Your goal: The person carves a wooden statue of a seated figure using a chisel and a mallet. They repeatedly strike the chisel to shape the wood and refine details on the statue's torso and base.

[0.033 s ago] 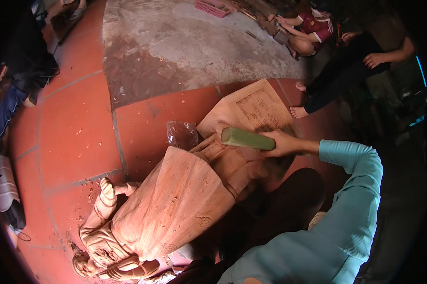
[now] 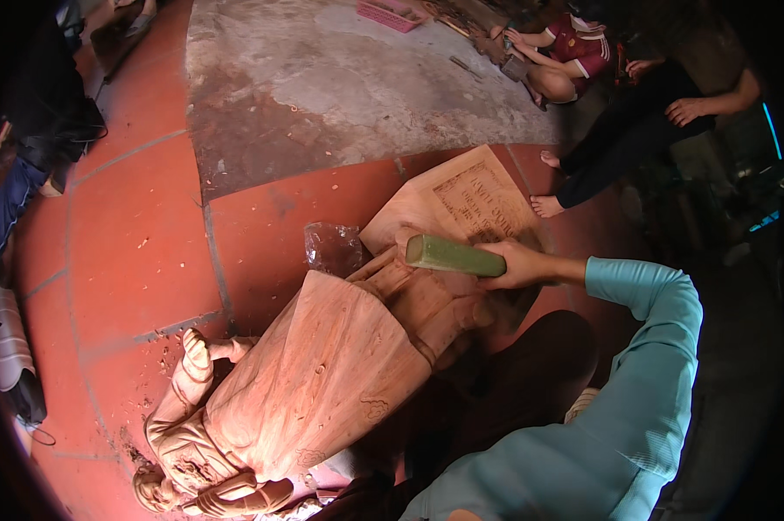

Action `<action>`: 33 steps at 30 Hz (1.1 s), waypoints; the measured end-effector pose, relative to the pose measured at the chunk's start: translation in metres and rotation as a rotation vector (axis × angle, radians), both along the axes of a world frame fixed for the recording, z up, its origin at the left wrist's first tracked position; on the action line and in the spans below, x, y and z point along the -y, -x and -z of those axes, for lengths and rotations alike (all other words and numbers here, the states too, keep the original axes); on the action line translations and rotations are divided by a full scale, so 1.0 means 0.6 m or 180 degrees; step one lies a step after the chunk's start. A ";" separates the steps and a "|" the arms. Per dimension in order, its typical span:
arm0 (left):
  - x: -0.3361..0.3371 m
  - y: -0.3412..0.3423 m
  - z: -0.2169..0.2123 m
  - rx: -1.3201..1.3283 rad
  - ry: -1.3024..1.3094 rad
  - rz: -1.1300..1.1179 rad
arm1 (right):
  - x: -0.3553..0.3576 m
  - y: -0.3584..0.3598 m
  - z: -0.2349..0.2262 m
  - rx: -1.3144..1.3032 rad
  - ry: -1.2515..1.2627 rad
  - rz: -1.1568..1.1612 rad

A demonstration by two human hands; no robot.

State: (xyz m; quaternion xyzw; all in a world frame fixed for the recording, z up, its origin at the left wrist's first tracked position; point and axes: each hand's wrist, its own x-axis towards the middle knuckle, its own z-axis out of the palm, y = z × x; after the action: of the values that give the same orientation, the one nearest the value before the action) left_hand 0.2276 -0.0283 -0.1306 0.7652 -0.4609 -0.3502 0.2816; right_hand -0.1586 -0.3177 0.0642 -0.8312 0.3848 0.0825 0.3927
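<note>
1. Right up close, the right hand has its fingers wrapped round one end of a green block, part of the grip hidden behind it. The left hand is out of view; its fingers, I can't tell.
2. And here's the danger: held by one end only, that block could twist or slip, and a corner could dent the carved wooden figure below. Whether they touch, I can't tell.
3. The figure lies across the red tiles, head lower left, lettered base upper right. A hard shove might rock it and chip the slender outstretched arm.
4. Just beyond sits a clear plastic wrapper; stepped on, it could slide.
5. Counting outward: one own hand showing, one block, one figure, one wrapper; the chips are too small to number.
6. Farther off, two co-workers at right: one in dark trousers, two bare feet showing, and one in a maroon shirt. One pink basket up top. The dark clothing at left? Too murky to count.
</note>
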 end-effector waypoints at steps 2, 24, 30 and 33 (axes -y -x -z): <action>0.001 -0.005 0.004 0.0001 -0.0041 -0.0026 | 0.005 -0.002 -0.005 -0.0009 -0.0043 0.0052; -0.237 0.108 -0.156 0.0575 0.0078 -0.0685 | -0.011 0.013 0.017 0.0219 -0.0055 0.0192; -0.318 0.143 -0.213 0.0685 0.0080 -0.0818 | -0.037 0.014 0.008 0.0283 0.0344 0.0361; -0.340 0.148 -0.242 0.0744 0.0078 -0.0867 | -0.040 0.010 0.003 0.0172 0.0382 0.0285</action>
State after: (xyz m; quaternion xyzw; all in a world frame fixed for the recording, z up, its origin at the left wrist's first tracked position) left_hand 0.1389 0.1759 0.0145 0.8526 -0.3869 -0.2119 0.2801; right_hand -0.1647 -0.2936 0.0625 -0.8371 0.4151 0.0191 0.3557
